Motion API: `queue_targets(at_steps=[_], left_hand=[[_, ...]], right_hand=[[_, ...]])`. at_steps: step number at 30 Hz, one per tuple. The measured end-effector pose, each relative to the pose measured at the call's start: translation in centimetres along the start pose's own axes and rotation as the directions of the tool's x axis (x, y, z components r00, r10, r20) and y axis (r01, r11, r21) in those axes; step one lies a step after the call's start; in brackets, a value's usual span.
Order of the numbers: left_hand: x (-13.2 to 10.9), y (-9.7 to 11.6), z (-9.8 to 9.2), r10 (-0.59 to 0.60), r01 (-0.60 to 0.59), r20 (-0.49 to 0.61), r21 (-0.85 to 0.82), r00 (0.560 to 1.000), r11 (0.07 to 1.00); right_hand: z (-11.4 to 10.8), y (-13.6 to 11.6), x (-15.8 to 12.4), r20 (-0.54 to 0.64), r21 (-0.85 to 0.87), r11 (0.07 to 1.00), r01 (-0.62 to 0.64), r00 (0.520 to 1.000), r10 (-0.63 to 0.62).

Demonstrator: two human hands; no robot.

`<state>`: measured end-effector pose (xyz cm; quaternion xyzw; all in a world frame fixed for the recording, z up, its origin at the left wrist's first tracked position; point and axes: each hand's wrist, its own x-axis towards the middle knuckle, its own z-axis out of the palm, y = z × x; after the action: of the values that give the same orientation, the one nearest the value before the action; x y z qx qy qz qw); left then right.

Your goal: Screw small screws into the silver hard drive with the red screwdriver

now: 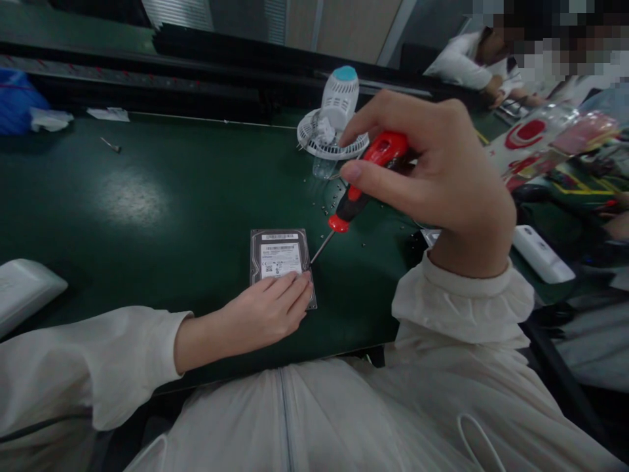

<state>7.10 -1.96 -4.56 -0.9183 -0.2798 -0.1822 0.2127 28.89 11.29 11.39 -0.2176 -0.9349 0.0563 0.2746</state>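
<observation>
Drive (281, 254): flat on the green table (171, 229), label side up, in front of the person and a little beyond the table's near edge. Its long axis runs roughly away from the person, the far end leaning slightly left.

Key relation: the shaft of the screwdriver (351, 203) comes down slantwise from the upper right, its tip at the drive's right long edge, about midway along. Whether the tip is seated in a screw head is too small to tell.

Left hand (270, 307): nearer of the two, in direct contact. Palm down, fingers extended and close together, laid across the near part of the drive from the left; fingertips lie just on the near side of the tip. It pins rather than grasps, by judgement.

Right hand (437, 164): raised, to the right of the drive and beyond it, not touching it. Fingers curled about the red-and-black handle, thumb along its near side; grip closed on the tool. From this hand the drive lies down and to the left; from the left hand, beneath the fingers and onward to the far side.

Nearby: loose screws (325, 211) scattered past the drive's far right corner; white fan (341, 98) farther back, behind them.
</observation>
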Motion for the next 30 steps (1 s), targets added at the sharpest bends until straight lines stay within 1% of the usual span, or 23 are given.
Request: queue_targets(at_steps=[2, 5, 6, 10, 14, 17, 22, 26, 28, 30], left_hand=[[-0.06, 0.03, 0.06, 0.000, 0.000, 0.000, 0.000, 1.000, 1.000], [-0.16, 0.06, 0.16, -0.002, 0.002, 0.004, 0.000, 1.000, 1.000], [-0.18, 0.06, 0.18, -0.003, 0.003, 0.008, -0.001, 1.000, 1.000], [-0.14, 0.06, 0.24, -0.001, 0.001, 0.012, -0.002, 1.000, 1.000], [0.00, 0.10, 0.18, -0.003, 0.003, -0.001, 0.006, 1.000, 1.000], [0.05, 0.09, 0.08, -0.001, 0.001, -0.007, 0.010, 1.000, 1.000], [0.01, 0.02, 0.09, 0.003, -0.003, -0.005, 0.018, 1.000, 1.000], [-0.10, 0.02, 0.26, 0.004, -0.004, -0.007, 0.019, 1.000, 1.000], [-0.13, 0.05, 0.29, 0.006, -0.006, -0.005, 0.018, 1.000, 1.000], [-0.13, 0.07, 0.26, 0.009, -0.009, -0.003, 0.017, 1.000, 1.000]], right_hand=[[0.11, 0.12, 0.06, 0.002, 0.010, 1.000, 0.012, 1.000, -0.012], [0.17, 0.10, 0.11, 0.028, 0.052, 0.995, 0.086, 0.996, -0.087], [0.18, 0.01, 0.11, 0.037, 0.057, 0.995, 0.088, 0.995, -0.090], [0.14, -0.43, 0.02, 0.030, 0.020, 0.999, 0.031, 0.999, -0.031], [-0.08, -0.46, 0.02, 0.065, 0.015, 0.996, 0.084, 0.994, -0.085], [-0.19, -0.41, 0.03, 0.092, 0.048, 0.996, 0.075, 0.993, -0.079], [-0.15, -0.42, -0.08, 0.033, 0.003, 1.000, 0.005, 0.999, -0.005], [-0.26, -0.47, -0.16, 0.057, -0.032, 0.999, 0.028, 0.998, -0.026], [-0.29, -0.52, -0.17, 0.083, -0.019, 0.998, 0.054, 0.995, -0.052], [-0.25, -0.57, -0.15, 0.076, -0.005, 0.999, 0.050, 0.996, -0.050]])
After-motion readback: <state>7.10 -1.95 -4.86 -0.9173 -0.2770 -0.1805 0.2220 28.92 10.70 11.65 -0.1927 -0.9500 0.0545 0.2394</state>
